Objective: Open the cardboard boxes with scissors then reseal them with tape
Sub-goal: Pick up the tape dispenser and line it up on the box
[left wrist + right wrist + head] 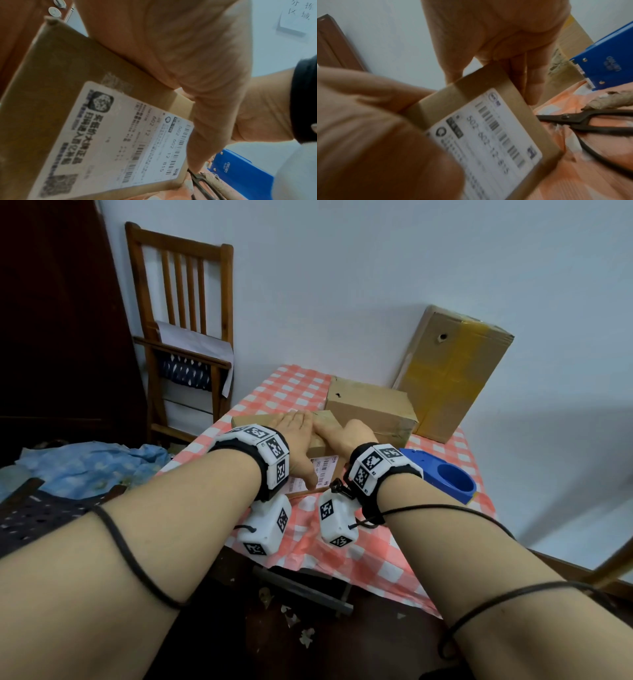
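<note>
- Both hands are down on the flat box [320,436] at the middle of the counter [370,559]: left hand [296,428] spread with straight fingers over the top, right hand [346,433] beside it, fingers wrapped over the near end.
- My read: this box looks shut, with a tape strip over its edge in the wrist views, so it may be getting its seal pressed down. Two more boxes [371,405] wait behind; the tall one [452,374] already wears yellow tape.
- Scissors [583,121] lie idle just right of the box, the blue tape dispenser [442,474] beyond them.
- Room is tight: boxes crowd the back, tools the right, and the counter's near edge is close. Left side offers the only free cloth.
</note>
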`<state>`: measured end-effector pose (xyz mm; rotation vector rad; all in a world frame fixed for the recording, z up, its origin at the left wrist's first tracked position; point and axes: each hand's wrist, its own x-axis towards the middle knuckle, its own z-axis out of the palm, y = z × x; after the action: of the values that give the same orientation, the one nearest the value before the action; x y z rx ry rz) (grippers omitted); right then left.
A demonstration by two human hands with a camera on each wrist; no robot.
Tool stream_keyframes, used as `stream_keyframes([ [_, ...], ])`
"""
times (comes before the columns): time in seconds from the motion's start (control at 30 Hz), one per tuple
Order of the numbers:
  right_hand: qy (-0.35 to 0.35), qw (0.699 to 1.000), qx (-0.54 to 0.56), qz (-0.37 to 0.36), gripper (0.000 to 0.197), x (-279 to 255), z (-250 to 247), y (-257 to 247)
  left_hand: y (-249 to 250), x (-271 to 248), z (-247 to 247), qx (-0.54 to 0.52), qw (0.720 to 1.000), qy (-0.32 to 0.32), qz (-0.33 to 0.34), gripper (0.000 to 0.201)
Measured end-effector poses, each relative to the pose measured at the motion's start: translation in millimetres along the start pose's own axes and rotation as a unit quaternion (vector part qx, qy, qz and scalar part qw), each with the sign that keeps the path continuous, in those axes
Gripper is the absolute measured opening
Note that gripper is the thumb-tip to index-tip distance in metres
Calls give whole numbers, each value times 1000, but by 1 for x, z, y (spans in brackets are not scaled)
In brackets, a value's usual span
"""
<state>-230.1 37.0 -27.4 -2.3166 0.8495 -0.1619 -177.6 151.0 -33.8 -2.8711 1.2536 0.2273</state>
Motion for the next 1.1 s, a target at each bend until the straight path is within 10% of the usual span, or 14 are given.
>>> stream_keyframes([
  [0.53, -124, 966, 226, -22, 12, -1, -18, 28, 2, -4, -3, 12, 1000, -3, -8, 125],
  [0.83, -120, 958, 260, 1, 16, 0, -14, 34, 4, 2, -11, -89, 995, -18, -33, 70],
  [1.1, -118, 968, 218, -37, 25, -2, -14, 35, 1, 2, -6, -53, 998, -14, -21, 65],
])
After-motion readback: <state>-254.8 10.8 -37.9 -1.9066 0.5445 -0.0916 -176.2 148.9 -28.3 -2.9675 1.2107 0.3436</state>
